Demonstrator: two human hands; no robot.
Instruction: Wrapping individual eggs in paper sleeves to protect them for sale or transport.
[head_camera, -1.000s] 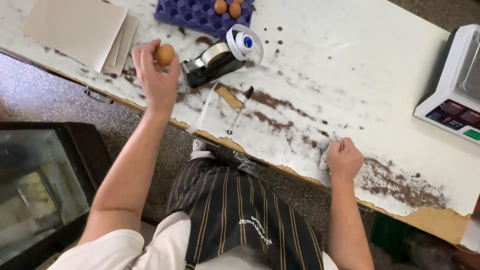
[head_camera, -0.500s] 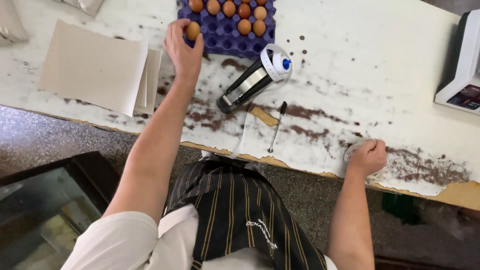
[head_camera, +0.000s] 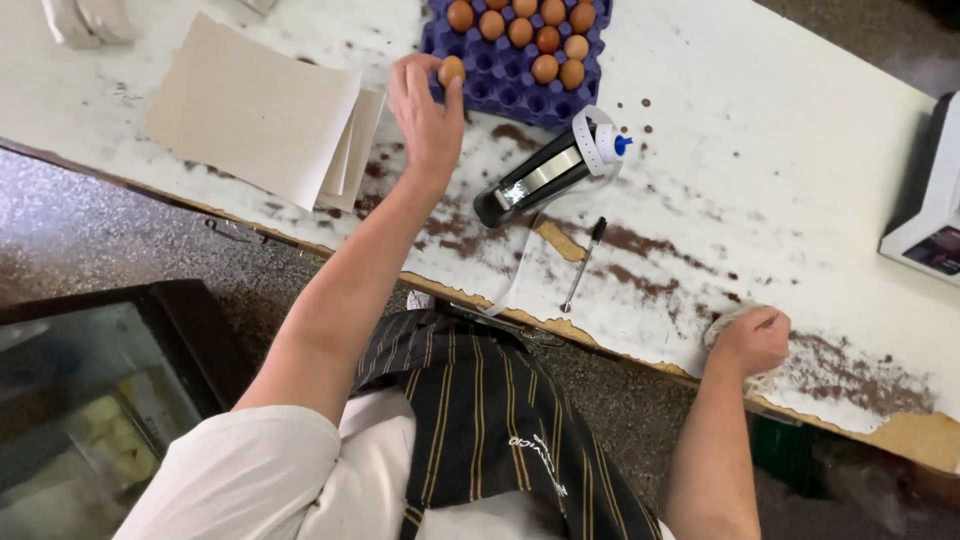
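The worktop (head_camera: 800, 130) is the biggest thing before me: a white painted board, its coat worn through in brown flecks and streaks, the near edge chipped to bare wood. At its far edge sits a purple egg tray (head_camera: 500, 75) of moulded cups, brown eggs filling the far rows and the nearer cups bare. Left of the tray lies a loose stack of grey cardboard sheets (head_camera: 250, 110), flat and matt, fanned a little at the right side. At the right edge stands a white weighing scale (head_camera: 925, 215), only partly in view. Near the tray's near right corner a black tape dispenser (head_camera: 545, 175) lies on its side, with a white ring and a blue cap at one end. Just beside it, toward the near edge, lies a thin dark pen (head_camera: 583, 263).

My left hand (head_camera: 425, 115) reaches to the tray's near left corner, fingers curled, pinching one smooth brown egg (head_camera: 451, 70) at the fingertips, right over the corner cups. My right hand (head_camera: 752, 340) rests at the near edge, closed in a fist on a pale crumpled cloth (head_camera: 722, 325).
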